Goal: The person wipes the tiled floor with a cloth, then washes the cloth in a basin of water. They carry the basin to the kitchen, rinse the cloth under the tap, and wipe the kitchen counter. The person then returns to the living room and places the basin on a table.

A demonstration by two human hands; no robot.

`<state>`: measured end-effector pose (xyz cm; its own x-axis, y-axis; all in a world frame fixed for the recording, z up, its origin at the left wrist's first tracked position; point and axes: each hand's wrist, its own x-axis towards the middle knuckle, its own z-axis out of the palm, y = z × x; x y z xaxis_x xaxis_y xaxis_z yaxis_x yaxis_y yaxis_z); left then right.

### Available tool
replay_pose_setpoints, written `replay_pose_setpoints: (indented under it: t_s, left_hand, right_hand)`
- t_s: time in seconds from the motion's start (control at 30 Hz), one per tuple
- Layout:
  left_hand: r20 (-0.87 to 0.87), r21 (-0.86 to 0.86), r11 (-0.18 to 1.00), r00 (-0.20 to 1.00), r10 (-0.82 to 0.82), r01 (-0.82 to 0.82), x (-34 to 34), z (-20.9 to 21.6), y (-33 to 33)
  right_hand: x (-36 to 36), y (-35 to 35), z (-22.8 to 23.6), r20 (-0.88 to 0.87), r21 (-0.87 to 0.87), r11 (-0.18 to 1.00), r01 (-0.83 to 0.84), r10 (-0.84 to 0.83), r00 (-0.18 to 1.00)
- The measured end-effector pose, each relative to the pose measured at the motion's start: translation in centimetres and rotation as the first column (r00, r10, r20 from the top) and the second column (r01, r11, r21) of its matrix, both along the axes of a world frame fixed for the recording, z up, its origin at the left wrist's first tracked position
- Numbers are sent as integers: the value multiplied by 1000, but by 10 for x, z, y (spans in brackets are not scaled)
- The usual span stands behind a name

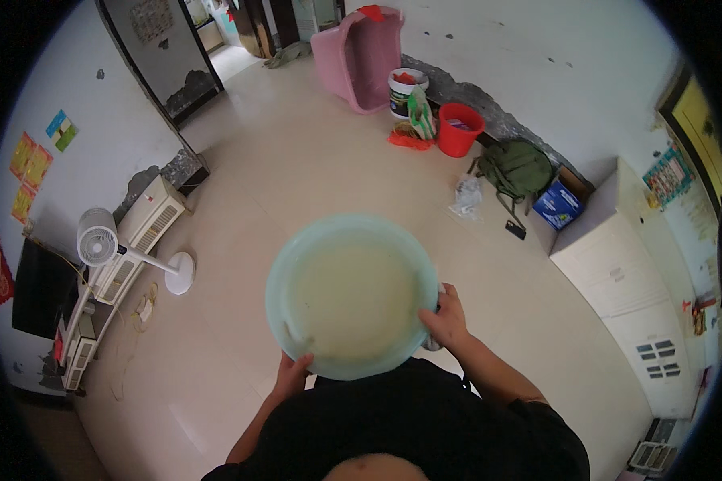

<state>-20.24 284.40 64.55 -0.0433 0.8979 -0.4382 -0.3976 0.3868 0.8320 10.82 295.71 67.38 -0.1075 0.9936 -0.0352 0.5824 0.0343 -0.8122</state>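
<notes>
In front of my body I carry a round, pale turquoise basin with cloudy, yellowish water in it. My left hand grips the rim at the near left, with the thumb over the edge and the fingers hidden underneath. At the right side, my right hand is closed round the rim, thumb on top. Something greyish white shows beside the right fingers and under the basin there; its kind cannot be made out.
A white fan stands left, by a low cabinet and a dark screen. Along the far wall are a pink tub, a white bucket, a red bucket and a green backpack. A white cabinet stands right.
</notes>
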Motion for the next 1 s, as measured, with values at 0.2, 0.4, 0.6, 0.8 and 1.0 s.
replay_pose_setpoints:
  t_s: [0.2, 0.4, 0.6, 0.8, 1.0]
  left_hand:
    - [30, 3, 998, 997, 68, -68, -72, 18, 169]
    - [-56, 27, 998, 997, 59, -58, -166, 6, 340]
    - [-30, -25, 999, 999, 42, -43, -250, 3, 525]
    - [-14, -7, 999, 999, 32, -32, -320, -10, 714]
    - [-138, 176, 979, 983, 124, -99, -392, -40, 880]
  right_hand:
    - [-89, 191, -3, -4, 11, 998, -67, 67, 998]
    - [-176, 357, -30, 68, 24, 996, -90, 88, 994]
    - [-253, 530, -13, 88, -1, 1000, -14, 14, 996]
    - [-325, 725, -23, 75, 60, 998, -21, 16, 997]
    - [-401, 928, -20, 64, 144, 977, -159, 152, 986]
